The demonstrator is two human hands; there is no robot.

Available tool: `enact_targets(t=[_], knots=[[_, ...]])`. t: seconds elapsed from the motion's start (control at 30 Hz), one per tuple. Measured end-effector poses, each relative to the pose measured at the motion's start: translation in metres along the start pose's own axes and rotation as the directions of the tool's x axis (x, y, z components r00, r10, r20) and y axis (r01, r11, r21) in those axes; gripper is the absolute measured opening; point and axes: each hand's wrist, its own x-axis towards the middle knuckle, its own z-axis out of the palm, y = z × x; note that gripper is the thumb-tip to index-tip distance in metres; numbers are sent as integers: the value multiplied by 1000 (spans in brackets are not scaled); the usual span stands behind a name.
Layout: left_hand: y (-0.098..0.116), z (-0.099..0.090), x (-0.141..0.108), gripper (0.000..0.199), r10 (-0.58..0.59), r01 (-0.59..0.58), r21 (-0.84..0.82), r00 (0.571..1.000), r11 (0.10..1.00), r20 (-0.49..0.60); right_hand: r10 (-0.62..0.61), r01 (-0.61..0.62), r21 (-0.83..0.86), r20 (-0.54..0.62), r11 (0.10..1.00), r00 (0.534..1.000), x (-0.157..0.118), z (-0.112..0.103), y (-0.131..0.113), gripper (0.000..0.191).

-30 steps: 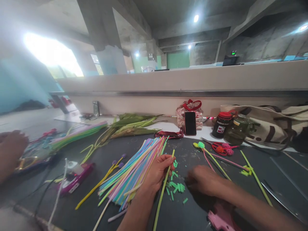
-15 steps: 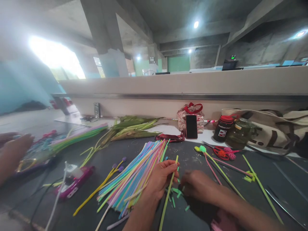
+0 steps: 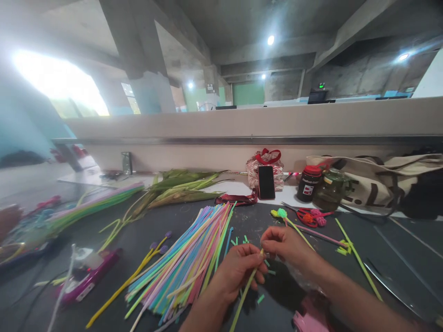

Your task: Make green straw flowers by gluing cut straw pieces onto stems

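Pinched in my left hand (image 3: 238, 272) is a yellow-green pipe cleaner (image 3: 244, 299), its top end by the fingertips. My right hand (image 3: 285, 244) is closed at that same end, thumb and finger together; whatever it holds there is too small to make out. Short green cut pieces (image 3: 260, 299) lie on the dark table around my hands. Left of them spreads a large bundle of pastel pipe cleaners (image 3: 187, 253). A pink object (image 3: 311, 318) sits below my right forearm, partly cut off by the frame's edge.
Yellow stems with purple tips (image 3: 138, 267) and a magenta power strip (image 3: 86, 281) lie left. Behind are green husks (image 3: 183, 189), a phone (image 3: 266, 182), a black bottle (image 3: 308, 184) and a glass jar (image 3: 328, 191). Scissors (image 3: 308, 216) and tweezers (image 3: 391, 286) lie right.
My right hand has moved up and in to the top end of the yellow-green pipe cleaner. My left hand holds it lower in the view. The other person's hand at the left is mostly out of view.
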Motion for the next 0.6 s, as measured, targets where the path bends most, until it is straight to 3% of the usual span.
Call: enact_targets(t=[0.27, 0.4, 0.53, 0.6], knots=[[-12, 4, 6, 20, 11, -11, -10, 1000, 1000, 0, 27, -27, 20, -11, 999, 1000, -7, -4, 1, 9], [-14, 3, 7, 20, -7, 7, -16, 1000, 1000, 6, 52, -52, -3, -109, 999, 993, -16, -15, -3, 8], [-10, 1, 7, 22, 4, -5, -51, 1000, 999, -27, 99, -113, -49, -232, 992, 968, -55, -36, 3, 8], [-8, 1, 6, 22, 16, -19, -66, 999, 998, -43, 150, -187, -171, -208, 967, 967, -85, -41, 18, 11]])
